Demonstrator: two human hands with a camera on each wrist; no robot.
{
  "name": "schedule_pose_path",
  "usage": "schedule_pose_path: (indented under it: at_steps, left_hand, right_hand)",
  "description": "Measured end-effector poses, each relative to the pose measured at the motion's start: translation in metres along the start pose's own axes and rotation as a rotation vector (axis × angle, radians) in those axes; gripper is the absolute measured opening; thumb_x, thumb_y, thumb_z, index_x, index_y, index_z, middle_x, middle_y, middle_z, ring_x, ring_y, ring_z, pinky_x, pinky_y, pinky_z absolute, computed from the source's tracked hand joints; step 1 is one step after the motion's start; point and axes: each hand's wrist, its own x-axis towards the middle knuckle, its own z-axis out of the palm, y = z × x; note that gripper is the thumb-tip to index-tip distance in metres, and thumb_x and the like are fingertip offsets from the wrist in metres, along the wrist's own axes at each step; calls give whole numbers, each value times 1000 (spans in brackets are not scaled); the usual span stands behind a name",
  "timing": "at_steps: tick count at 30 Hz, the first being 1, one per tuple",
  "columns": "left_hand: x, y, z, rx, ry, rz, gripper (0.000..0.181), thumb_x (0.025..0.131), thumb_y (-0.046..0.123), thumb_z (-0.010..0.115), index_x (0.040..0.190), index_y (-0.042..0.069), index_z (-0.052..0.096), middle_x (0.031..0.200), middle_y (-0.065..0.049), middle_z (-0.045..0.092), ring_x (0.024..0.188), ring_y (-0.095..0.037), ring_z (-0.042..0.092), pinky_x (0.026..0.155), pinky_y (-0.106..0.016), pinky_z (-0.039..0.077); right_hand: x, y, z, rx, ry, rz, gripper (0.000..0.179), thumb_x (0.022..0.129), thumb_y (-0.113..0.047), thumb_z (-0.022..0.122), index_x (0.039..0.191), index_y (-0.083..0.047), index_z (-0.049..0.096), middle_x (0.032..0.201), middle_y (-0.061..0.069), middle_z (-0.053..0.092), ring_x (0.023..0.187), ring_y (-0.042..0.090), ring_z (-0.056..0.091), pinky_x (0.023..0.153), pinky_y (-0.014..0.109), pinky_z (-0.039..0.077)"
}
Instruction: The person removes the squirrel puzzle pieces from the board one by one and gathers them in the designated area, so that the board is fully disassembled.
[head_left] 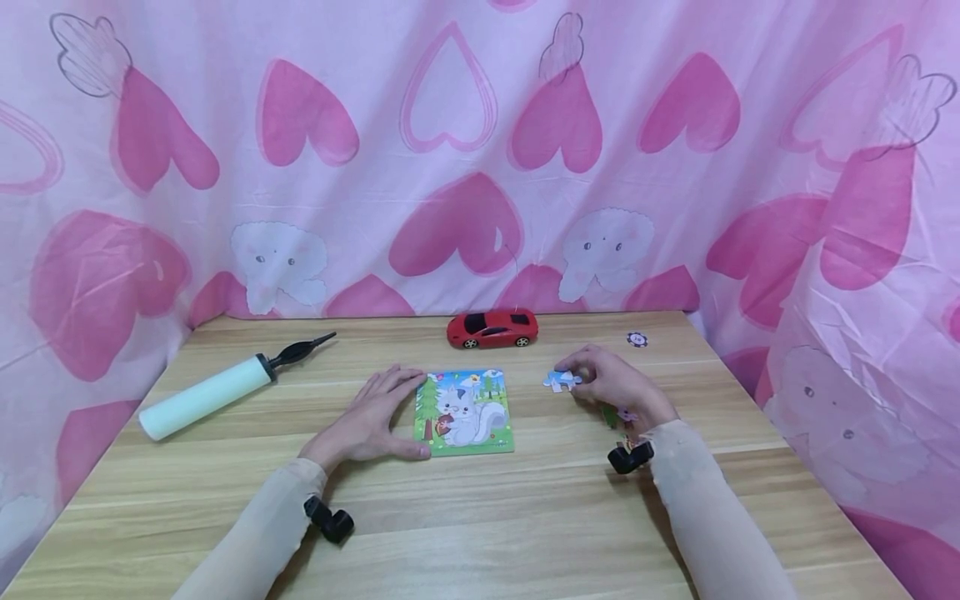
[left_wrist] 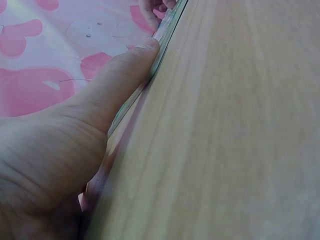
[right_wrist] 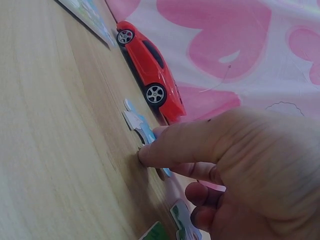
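At the far left of the worktop (head_left: pixel 480 533), a pale green pump (head_left: pixel 210 398) lies slantwise, its black nozzle pointing toward the back and right. A black wrist camera (head_left: pixel 328 520) sits at the left sleeve (head_left: pixel 247 533). Next comes the left hand (head_left: pixel 369 419), thumb and fingers spread apart rather than clenched: the fingertips touch the upper left corner of the squirrel picture (head_left: pixel 465 412), and the thumb touches its lower left corner. That picture lies flat near the middle, showing a pale squirrel with a brown nut, a tree and green ground. Behind it, close to the pink heart-patterned curtain (head_left: pixel 450 108), stands a red toy car (head_left: pixel 492 329). To the right of the picture, and apart from it, is a blue and white puzzle piece (head_left: pixel 559 382), pinched between the thumb and fingers of the right hand (head_left: pixel 617 385); whether it touches the worktop I cannot tell. Below that hand lie loose puzzle pieces (right_wrist: pixel 187 220), partly hidden in the head view. Farther back and right, a small scalloped disc (head_left: pixel 637 339) lies flat, its markings too small to read.
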Motion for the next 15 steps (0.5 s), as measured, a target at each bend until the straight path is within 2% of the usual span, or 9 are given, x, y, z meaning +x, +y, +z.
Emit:
schedule_pose_path:
  at_steps: [15]
  left_hand:
    - [-1,0,1,-4,1,-2,126,78,71,92,174,10,37,180,-13,32,171,-47,11,139,-68,2]
  right_hand:
    - [1,3,0,-8,-9,-17,45,101,-3,79,143,-16,75,141,12,60,115,32,52,89,38,50]
